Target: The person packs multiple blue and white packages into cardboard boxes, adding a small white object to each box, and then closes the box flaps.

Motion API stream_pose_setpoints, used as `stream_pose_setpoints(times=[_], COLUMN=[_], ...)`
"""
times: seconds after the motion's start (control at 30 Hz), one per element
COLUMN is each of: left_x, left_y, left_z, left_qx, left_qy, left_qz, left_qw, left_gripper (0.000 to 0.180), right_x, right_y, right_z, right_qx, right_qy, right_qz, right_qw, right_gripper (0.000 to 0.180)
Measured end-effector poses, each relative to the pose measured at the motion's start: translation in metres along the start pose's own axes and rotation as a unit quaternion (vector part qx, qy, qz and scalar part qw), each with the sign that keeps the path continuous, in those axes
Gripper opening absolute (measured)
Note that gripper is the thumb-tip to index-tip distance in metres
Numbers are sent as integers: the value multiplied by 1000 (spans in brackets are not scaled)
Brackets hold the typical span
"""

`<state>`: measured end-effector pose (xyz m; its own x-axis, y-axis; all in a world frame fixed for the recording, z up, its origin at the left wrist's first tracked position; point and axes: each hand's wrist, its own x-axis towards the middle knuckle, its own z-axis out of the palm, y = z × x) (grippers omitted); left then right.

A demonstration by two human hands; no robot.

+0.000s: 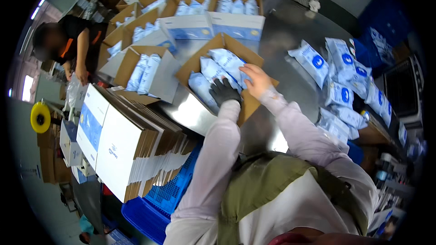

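Note:
An open brown cardboard box (pixel 187 73) stands in front of me, with several white-and-blue soft packs (pixel 215 71) lying side by side in it. My left hand (pixel 225 92), in a dark glove, rests on the near packs with its fingers spread. At the box's right side, my bare right hand (pixel 257 80) reaches over the edge. Its fingertips touch the upper right pack (pixel 228 62), fingers apart and not wrapped round it. Part of the packs is hidden under both hands.
Loose packs (pixel 339 93) are heaped on the metal table (pixel 284 34) at right. Filled boxes (pixel 187 27) stand at the back and left. Flattened cartons (pixel 116 147) are stacked at near left, above a blue crate (pixel 150 218). Another person (pixel 68 41) works at far left.

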<state>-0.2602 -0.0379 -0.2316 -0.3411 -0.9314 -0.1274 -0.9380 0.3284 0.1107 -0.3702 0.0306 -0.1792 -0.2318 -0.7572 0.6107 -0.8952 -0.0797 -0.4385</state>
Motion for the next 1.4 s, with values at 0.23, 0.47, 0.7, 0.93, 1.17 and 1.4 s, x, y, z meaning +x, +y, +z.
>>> stream_pose_setpoints(times=[0.23, 0.47, 0.7, 0.93, 1.17, 1.4], left_x=[-18, -53, -134, -155, -161, -161], left_y=[36, 28, 12, 23, 24, 31], left_z=[-30, -21, -44, -18, -13, -16], left_qx=[-63, -41, -67, -28, -40, -61], left_qy=[-239, -133, -211, -138, -129, -107], left_qz=[160, 367, 512, 601, 593, 590], left_qw=[956, 920, 830, 787, 794, 798], left_gripper=[81, 58, 54, 46, 44, 42], right_x=[-209, -334, -369, -345, -372, -272], right_y=[32, 9, 39, 37, 38, -5], right_z=[-206, -200, -212, -210, -259, -270], right_qx=[-116, -204, -89, -158, -4, 359], right_qy=[44, -87, -26, -15, 212, 222], right_qz=[375, 516, 540, 349, 594, 587], right_qw=[919, 827, 836, 923, 776, 691], right_gripper=[17, 45, 40, 17, 15, 14])
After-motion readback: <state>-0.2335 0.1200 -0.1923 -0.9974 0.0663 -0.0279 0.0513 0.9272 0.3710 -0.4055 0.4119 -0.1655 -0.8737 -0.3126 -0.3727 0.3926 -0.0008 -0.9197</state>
